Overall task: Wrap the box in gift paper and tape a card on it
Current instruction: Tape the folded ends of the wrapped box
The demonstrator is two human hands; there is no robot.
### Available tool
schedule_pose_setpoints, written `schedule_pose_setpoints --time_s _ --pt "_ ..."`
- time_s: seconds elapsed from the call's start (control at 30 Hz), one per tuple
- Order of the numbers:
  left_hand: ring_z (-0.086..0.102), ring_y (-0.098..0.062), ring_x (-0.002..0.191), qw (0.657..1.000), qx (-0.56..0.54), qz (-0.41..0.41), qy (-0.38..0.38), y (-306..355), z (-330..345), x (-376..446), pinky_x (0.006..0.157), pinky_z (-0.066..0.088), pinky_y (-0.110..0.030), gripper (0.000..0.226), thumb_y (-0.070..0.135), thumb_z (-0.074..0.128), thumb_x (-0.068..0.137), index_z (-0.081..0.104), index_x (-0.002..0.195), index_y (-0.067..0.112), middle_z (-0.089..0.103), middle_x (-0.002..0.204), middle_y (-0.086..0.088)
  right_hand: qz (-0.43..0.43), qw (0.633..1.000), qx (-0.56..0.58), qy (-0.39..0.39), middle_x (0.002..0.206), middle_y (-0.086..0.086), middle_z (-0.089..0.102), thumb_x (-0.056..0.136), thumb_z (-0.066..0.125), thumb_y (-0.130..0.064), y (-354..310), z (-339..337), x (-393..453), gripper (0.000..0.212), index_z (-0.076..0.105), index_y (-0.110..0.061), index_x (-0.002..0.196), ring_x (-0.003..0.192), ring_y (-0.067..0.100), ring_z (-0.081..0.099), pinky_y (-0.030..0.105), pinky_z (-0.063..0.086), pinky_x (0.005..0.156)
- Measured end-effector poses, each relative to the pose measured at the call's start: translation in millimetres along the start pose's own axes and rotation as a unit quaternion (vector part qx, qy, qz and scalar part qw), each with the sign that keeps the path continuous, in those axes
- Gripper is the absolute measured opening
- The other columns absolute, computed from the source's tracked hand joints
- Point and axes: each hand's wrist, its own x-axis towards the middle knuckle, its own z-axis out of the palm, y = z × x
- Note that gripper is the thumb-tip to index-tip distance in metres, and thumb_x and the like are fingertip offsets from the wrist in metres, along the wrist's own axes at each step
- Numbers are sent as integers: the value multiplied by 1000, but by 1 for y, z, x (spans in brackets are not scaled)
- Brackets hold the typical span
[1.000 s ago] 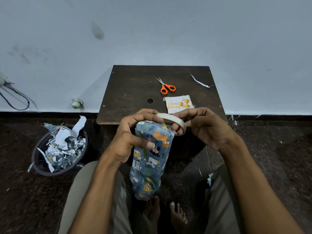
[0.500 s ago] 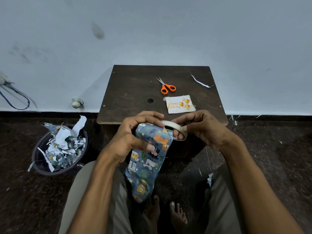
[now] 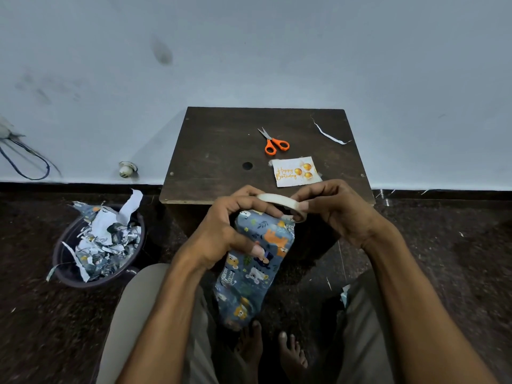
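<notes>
The box, wrapped in blue gift paper with cartoon animals, stands upright between my knees below the table's front edge. My left hand grips its upper end, thumb across the front and fingers over the top. My right hand pinches a roll of white tape held right at the box's top. The "Happy Birthday" card with golden balloons lies on the table just beyond my hands.
Orange-handled scissors lie on the small dark wooden table, with a thin paper strip at its far right. A dark bin full of paper scraps stands on the floor at the left. The wall is close behind.
The box has tilted a little and shifted in my left hand. My right hand has lifted the tape roll slightly along the box's top.
</notes>
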Motion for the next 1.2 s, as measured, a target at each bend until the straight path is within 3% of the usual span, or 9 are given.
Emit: schedule_pose_setpoints --time_s 0.1,0.4,0.53,0.77,0.93,1.07,1.2 --pt "60 -24 104 998 -60 9 3 -2 -3 0 81 54 -36 66 9 83 36 78 102 6 53 114 -4 -20 1000 -3 -18 84 22 71 70 62 -1 -1 -1 -1 26 78 1 89 76 27 66 28 58 77" --pt "59 -28 108 986 -167 19 -5 -3 -7 -1 81 57 -35 64 5 82 39 77 102 6 54 117 -4 -40 996 30 -74 93 19 73 76 58 0 -1 -1 -3 29 79 -3 96 89 27 68 30 54 90" --pt "62 -18 109 977 -212 22 -10 1 -7 -2 82 56 -30 68 23 93 38 77 102 6 57 113 -5 -47 994 40 -95 95 19 72 81 60 -1 -3 0 -5 27 78 -1 100 95 29 65 32 51 97" --pt "67 -29 100 964 -264 8 -8 4 -6 -3 81 57 -35 73 22 97 36 76 103 3 56 112 -15 -57 991 86 -84 81 13 73 72 51 8 -3 5 -3 39 81 -6 93 83 21 70 27 54 91" --pt "72 -29 95 956 -293 15 -16 2 -7 -4 79 61 -36 70 18 96 41 74 105 2 70 106 -12 -69 988 96 -104 81 12 73 77 51 7 -3 7 -4 37 81 -9 92 81 20 70 26 54 91" --pt "68 -25 98 980 -198 5 -2 -2 -7 -1 73 59 -31 66 6 84 36 76 102 4 61 109 -16 -60 991 59 -107 76 10 69 81 56 -1 -2 7 -4 25 78 -1 94 76 16 63 23 52 83" --pt "62 -29 101 995 -94 -11 -9 -7 -3 2 79 57 -37 64 4 81 38 78 101 7 53 112 -9 -39 996 -37 -76 64 6 64 78 63 -6 0 9 -1 15 75 1 83 65 13 58 20 48 71"
